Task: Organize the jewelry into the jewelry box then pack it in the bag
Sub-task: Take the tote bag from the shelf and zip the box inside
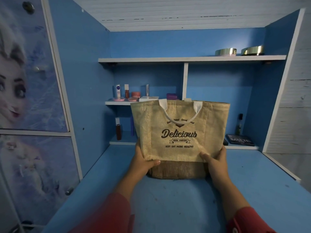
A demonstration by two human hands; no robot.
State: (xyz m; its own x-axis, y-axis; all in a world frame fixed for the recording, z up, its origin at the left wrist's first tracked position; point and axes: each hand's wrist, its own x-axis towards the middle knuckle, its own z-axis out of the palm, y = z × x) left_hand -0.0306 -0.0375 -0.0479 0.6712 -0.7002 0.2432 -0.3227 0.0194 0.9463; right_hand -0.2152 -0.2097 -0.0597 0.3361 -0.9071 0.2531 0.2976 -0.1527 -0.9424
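Observation:
A tan jute bag with white handles and the word "Delicious" printed on its front stands upright on the blue desk, toward the back. My left hand grips its lower left corner, thumb across the front. My right hand grips the lower right corner the same way. The bag's darker brown base shows between my hands. No jewelry box or jewelry is visible; the inside of the bag is hidden.
Behind the bag, small shelves hold cosmetics, a lip product and a dark palette. Two gold round tins sit on the upper shelf. A cabinet door with a cartoon picture stands at the left.

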